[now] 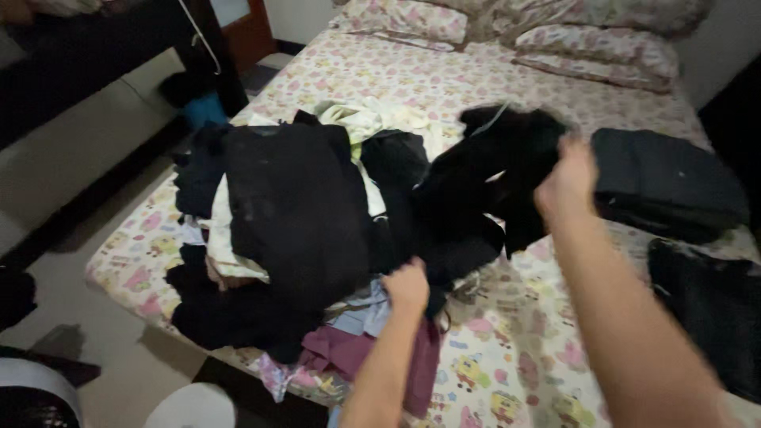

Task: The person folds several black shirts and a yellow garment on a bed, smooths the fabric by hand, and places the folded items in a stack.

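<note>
Both hands grip one black garment [476, 190], the right hand [564, 184] closed on its raised end, the left hand [407, 287] closed on its lower edge (lifting it off the clothes pile [277, 230] near the bed's [507, 364] left edge), which looks ready for spreading flat

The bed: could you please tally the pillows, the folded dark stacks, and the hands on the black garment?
Pillows: 3
Folded dark stacks: 2
Hands, left hand and right hand, on the black garment: 2
Total: 7
</note>
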